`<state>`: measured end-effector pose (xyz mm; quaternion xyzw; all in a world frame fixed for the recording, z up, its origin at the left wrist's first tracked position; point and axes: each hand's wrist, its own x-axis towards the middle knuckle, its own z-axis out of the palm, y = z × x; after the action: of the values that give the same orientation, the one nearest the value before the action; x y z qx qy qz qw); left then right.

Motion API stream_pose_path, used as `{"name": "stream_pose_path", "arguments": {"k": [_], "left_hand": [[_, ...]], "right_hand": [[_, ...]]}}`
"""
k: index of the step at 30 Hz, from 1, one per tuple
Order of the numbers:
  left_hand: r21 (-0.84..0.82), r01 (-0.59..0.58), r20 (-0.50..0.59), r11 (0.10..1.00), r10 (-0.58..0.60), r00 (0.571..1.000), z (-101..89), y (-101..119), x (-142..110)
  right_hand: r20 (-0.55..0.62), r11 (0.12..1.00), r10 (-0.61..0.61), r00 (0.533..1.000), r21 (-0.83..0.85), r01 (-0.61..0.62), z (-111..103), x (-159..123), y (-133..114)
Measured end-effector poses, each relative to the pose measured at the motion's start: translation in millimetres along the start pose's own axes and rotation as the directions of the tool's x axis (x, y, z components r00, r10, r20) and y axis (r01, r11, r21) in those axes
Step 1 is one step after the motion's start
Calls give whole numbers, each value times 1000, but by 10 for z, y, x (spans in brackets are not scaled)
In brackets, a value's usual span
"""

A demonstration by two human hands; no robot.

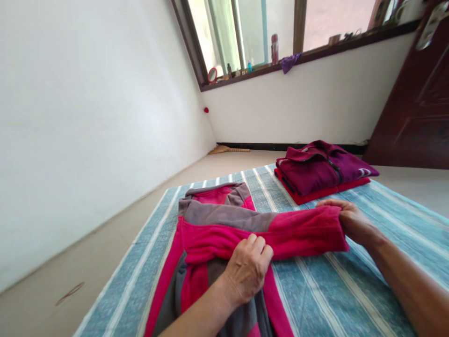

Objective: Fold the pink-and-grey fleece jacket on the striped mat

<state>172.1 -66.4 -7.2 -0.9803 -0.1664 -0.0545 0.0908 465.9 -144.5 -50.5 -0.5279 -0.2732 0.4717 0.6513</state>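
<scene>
Pink-and-grey jacket (217,241), laid on striped cloth (149,248) — sleeve (298,234) stretched rightward, end grasped by right hand (352,222), apparently for tautness — left hand (249,269) steadying mid-sleeve, pinch or press unclear.

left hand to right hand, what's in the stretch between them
The pink part of a sleeve, running from the left hand to the right hand; the head view shows it.

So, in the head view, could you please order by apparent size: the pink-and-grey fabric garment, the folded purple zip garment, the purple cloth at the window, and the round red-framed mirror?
Largest to smallest:
Pink-and-grey fabric garment
Folded purple zip garment
Purple cloth
Round red-framed mirror
</scene>
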Motion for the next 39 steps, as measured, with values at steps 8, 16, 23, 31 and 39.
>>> {"name": "stream_pose_path", "arguments": {"k": [8, 16, 23, 31, 39], "left_hand": [[34, -113, 32, 993, 112, 993, -26, 165, 143], [-56, -84, 31, 995, 85, 996, 26, 157, 180], [-11, -97, 16, 995, 97, 995, 53, 437, 332], [-104, -128, -58, 986, 122, 991, 99, 381, 396], [-117, -210, -52, 971, 205, 977, 112, 351, 312]], "right_hand": [[130, 996, 52, 990, 65, -61, -4, -99, -48], [136, 996, 76, 988, 25, -81, -13, -82, -45], [132, 999, 46, 990, 5, -47, 21, -81, -37], [179, 953, 50, 983, -304, 7, -118, 1, -23], [248, 920, 52, 967, -388, 50, -102, -24, -119]]}}
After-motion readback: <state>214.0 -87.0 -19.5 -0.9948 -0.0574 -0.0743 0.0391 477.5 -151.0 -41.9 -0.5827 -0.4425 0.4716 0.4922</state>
